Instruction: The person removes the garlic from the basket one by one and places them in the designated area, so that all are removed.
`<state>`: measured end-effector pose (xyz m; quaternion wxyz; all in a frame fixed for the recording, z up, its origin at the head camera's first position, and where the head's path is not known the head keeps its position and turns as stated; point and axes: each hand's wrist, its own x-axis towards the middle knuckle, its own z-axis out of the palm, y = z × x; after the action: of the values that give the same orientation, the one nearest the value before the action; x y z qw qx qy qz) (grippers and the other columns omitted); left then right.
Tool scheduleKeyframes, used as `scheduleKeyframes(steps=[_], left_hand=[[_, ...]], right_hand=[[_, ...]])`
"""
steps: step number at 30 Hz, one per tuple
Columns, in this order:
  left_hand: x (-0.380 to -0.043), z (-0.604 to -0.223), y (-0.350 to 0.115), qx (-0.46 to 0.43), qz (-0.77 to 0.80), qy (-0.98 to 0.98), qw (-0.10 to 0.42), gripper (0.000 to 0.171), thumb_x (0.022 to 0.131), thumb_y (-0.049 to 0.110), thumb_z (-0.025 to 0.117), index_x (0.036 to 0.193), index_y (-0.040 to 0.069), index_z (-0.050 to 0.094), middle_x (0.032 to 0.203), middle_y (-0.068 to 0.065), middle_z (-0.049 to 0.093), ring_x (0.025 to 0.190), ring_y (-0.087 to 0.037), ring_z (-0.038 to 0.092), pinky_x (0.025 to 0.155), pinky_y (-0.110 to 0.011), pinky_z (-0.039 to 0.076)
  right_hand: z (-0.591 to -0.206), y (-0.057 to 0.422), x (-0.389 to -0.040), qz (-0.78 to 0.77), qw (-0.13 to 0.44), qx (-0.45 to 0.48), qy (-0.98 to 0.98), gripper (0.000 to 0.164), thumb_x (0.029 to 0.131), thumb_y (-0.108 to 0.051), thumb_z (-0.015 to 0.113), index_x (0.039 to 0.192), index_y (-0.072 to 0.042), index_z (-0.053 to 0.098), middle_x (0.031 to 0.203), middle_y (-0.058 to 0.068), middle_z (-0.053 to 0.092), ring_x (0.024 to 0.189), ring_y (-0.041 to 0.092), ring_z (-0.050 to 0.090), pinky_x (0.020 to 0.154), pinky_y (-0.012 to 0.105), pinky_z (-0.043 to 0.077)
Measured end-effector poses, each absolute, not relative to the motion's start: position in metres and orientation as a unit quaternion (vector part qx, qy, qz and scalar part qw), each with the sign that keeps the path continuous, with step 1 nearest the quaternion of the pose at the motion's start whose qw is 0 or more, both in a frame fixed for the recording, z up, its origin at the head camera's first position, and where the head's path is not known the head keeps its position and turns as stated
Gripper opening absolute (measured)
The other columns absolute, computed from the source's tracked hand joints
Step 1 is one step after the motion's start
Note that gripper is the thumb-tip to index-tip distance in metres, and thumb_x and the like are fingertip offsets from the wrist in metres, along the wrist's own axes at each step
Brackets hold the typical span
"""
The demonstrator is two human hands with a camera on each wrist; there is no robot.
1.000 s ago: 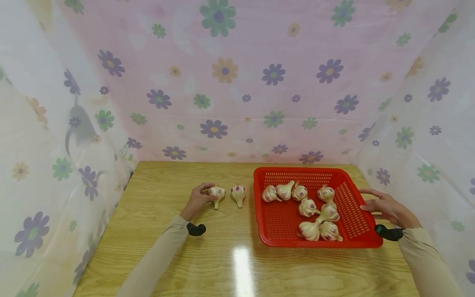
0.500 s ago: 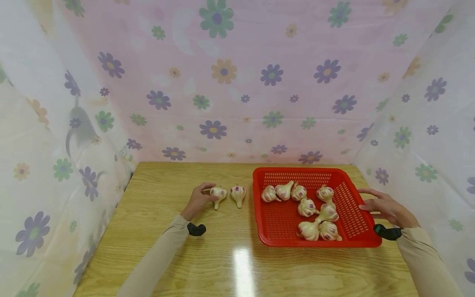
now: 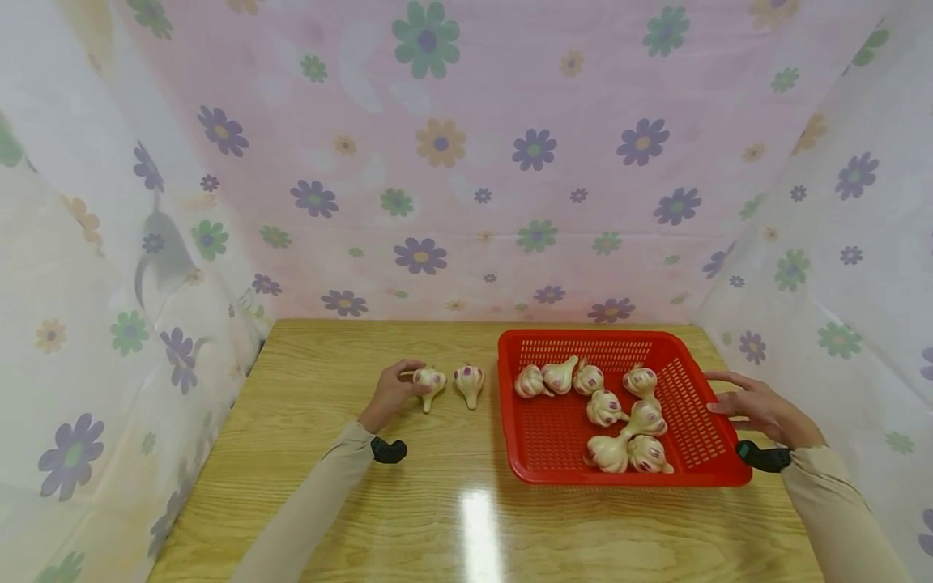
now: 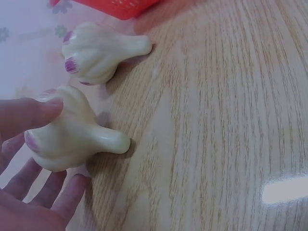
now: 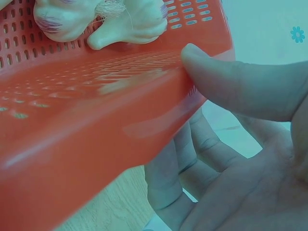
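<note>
With thumb and fingers curved about its base, my left hand (image 3: pixel 391 394) holds a garlic bulb (image 4: pixel 67 132) at the wooden table. The stem of this bulb points toward the near side, and purple patches mark its pale skin. Just right of it lies a second garlic bulb (image 3: pixel 469 384), untouched. My right hand (image 3: pixel 761 411) grips the right side of a red plastic basket (image 3: pixel 513 453); in the right wrist view the thumb (image 5: pixel 211 72) lies over the rim and the fingers are beneath it outside. Several garlic bulbs (image 3: pixel 605 407) lie in the basket, mostly toward its right and back.
The wooden table (image 3: pixel 394 510) bears a bright light reflection near its front. A flowered cloth (image 3: pixel 466 194) hangs behind the table and along both sides. Black wrist cameras (image 3: pixel 389 450) sit on both wrists.
The garlic bulb at my left hand has shifted very slightly right, toward the second bulb. My right hand and the basket stay in place.
</note>
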<state>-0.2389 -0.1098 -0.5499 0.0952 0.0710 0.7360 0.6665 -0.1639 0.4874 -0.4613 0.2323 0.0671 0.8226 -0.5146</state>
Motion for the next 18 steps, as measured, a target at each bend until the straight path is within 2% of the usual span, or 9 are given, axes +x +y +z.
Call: scheduleKeyframes(steps=[6, 11, 18], left_hand=[[-0.242, -0.539, -0.109, 0.073, 0.661, 0.74, 0.102, 0.051, 0.085, 0.002, 0.07, 0.131, -0.004, 0.051, 0.138, -0.02, 0.044, 0.119, -0.039, 0.045, 0.087, -0.043, 0.049], [-0.247, -0.521, -0.109, 0.071, 0.637, 0.761, 0.097, 0.048, 0.085, 0.007, 0.07, 0.13, 0.005, 0.055, 0.143, -0.013, 0.039, 0.128, -0.042, 0.034, 0.094, -0.051, 0.042], [-0.249, -0.492, -0.103, 0.09, 0.632, 0.764, 0.095, 0.046, 0.085, 0.01, 0.07, 0.129, 0.01, 0.056, 0.138, -0.01, 0.046, 0.129, -0.036, 0.037, 0.096, -0.046, 0.043]], right_hand=[[-0.462, 0.486, -0.165, -0.515, 0.231, 0.076, 0.822, 0.074, 0.092, -0.019, 0.061, 0.145, 0.003, 0.014, 0.116, 0.016, 0.061, 0.095, 0.031, 0.063, 0.082, 0.051, 0.051], [-0.462, 0.486, -0.166, -0.51, 0.229, 0.084, 0.825, 0.074, 0.092, -0.019, 0.062, 0.146, 0.002, 0.015, 0.116, 0.017, 0.061, 0.095, 0.03, 0.063, 0.082, 0.05, 0.051], [-0.462, 0.486, -0.163, -0.508, 0.229, 0.072, 0.827, 0.074, 0.092, -0.02, 0.061, 0.145, 0.003, 0.015, 0.119, 0.019, 0.057, 0.096, 0.03, 0.062, 0.082, 0.052, 0.051]])
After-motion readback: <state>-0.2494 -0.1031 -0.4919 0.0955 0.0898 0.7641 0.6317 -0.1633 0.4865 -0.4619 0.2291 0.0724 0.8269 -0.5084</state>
